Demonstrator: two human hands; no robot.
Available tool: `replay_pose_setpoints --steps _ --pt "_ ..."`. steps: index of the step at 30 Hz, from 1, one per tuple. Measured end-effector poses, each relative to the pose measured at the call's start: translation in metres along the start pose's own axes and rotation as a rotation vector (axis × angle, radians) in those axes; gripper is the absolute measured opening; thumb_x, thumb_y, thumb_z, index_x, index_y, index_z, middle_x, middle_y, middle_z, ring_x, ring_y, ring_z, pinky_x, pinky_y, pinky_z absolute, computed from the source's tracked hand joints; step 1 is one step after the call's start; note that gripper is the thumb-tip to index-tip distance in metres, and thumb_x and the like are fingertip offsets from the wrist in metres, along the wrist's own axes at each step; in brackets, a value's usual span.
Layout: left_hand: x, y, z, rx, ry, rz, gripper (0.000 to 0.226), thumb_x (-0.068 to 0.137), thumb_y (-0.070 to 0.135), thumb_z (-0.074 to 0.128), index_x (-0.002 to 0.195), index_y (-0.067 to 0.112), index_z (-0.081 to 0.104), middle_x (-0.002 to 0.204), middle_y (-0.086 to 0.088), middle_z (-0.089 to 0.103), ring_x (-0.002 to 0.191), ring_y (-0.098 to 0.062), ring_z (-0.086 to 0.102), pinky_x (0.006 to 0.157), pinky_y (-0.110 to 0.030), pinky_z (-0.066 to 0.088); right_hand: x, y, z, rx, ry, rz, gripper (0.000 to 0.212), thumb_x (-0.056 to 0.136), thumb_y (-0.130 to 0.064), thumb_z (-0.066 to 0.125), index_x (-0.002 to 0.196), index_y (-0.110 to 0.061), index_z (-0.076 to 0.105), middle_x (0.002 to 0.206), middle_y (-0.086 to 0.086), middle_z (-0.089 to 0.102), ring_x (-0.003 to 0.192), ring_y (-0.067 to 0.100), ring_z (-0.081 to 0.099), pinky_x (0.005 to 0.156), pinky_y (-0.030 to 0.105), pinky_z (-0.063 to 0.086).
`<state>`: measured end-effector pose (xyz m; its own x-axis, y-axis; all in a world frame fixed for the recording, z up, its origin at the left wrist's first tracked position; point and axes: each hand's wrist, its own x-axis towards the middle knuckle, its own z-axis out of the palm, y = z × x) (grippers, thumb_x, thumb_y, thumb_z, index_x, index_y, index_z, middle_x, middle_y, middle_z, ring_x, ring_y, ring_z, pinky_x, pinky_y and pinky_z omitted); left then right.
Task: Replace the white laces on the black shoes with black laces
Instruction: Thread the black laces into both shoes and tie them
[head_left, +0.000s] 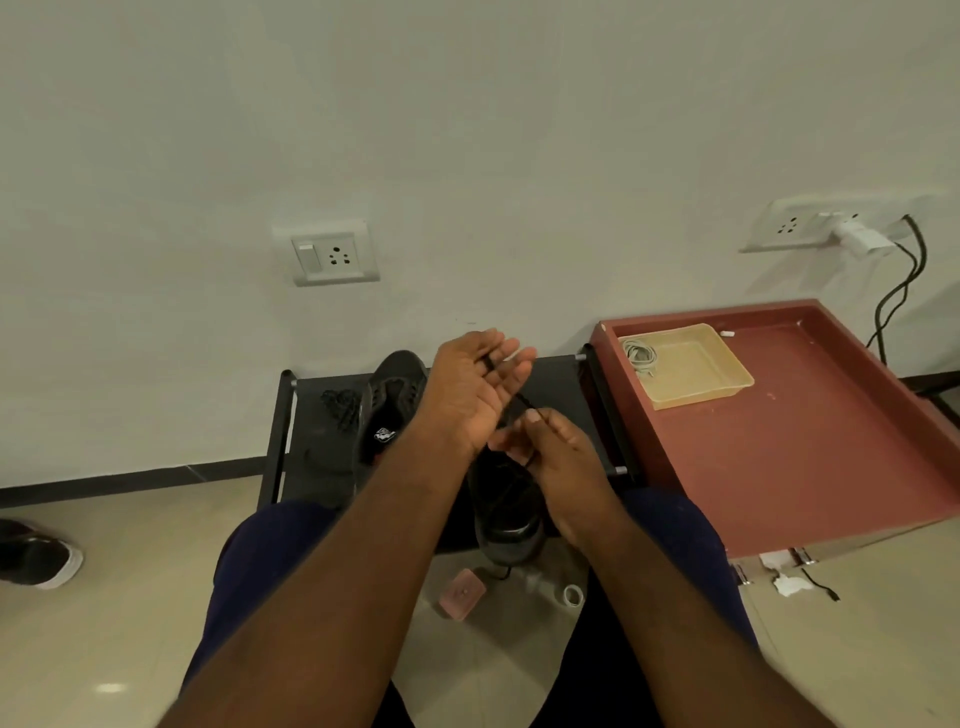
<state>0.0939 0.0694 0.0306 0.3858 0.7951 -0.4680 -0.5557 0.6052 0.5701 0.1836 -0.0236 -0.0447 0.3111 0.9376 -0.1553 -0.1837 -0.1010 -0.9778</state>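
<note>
Black lace (521, 401): we are pinching it in the right hand (558, 460) over the shoe (511, 519) on the rack (563, 384), looping it across the flat-fingered left hand (475, 387), likely keeping it untangled for threading

Both hands up close together in front of the body, bare forearms reaching forward.
The left hand (475, 387) is raised, palm turned up, fingers nearly straight and slightly spread, with the black lace (521, 402) crossing them. The right hand (556, 457) sits just below and beside it, fingers curled, thumb and fingertips pinching the lace. The left forearm angles inward across the middle.
</note>
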Motion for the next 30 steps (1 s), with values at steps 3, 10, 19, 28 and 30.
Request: replay_pose_setpoints --steps 3,10,19,28,30 --pt "0.011 0.007 -0.013 0.04 0.122 0.126 0.025 0.094 0.01 0.05 0.116 -0.001 0.056 0.111 -0.014 0.064 0.078 -0.023 0.07 0.056 -0.025 0.056 -0.007 -0.006 -0.023 0.095 0.148 0.056 0.024 0.107 -0.024 0.044 0.096 -0.009 0.059 0.064 0.004 0.052 0.055 0.016 0.049 0.055 0.028 0.047" --pt "0.016 -0.003 -0.036 0.557 0.103 0.162 0.042 0.098 0.019 0.055 0.14 0.02 0.048 0.124 -0.005 0.058 0.079 -0.025 0.069 0.06 -0.029 0.058 -0.009 0.0 -0.043 0.044 0.309 0.144 0.035 0.106 -0.038 0.043 0.1 -0.01 0.061 0.06 0.0 0.044 0.045 0.009 0.031 0.04 0.023 0.023" --pt "0.013 -0.052 -0.053 0.938 -0.139 0.028 0.016 0.094 0.023 0.065 0.098 0.01 0.074 0.086 -0.007 0.075 0.087 -0.02 0.072 0.068 -0.023 0.055 -0.003 0.011 -0.036 -0.08 -0.027 0.276 0.03 0.107 -0.028 0.044 0.095 -0.01 0.064 0.065 0.002 0.048 0.047 0.01 0.03 0.041 0.023 0.025" --pt "0.039 -0.024 -0.03 1.288 -0.273 0.694 0.045 0.093 0.016 0.063 0.135 0.029 0.056 0.119 0.015 0.059 0.098 -0.001 0.059 0.083 -0.019 0.051 0.014 -0.006 -0.032 -0.126 0.534 -0.088 0.022 0.105 -0.027 0.048 0.103 -0.016 0.066 0.066 0.003 0.058 0.053 0.009 0.048 0.046 0.02 0.039" --pt "0.043 -0.031 -0.03 1.369 -0.306 0.647 0.064 0.093 0.023 0.063 0.149 0.036 0.035 0.132 0.017 0.046 0.113 -0.004 0.053 0.09 -0.02 0.049 0.026 -0.018 -0.035 -0.009 0.699 -0.206 0.022 0.106 -0.029 0.045 0.107 -0.016 0.063 0.067 0.0 0.058 0.055 0.007 0.05 0.048 0.02 0.041"
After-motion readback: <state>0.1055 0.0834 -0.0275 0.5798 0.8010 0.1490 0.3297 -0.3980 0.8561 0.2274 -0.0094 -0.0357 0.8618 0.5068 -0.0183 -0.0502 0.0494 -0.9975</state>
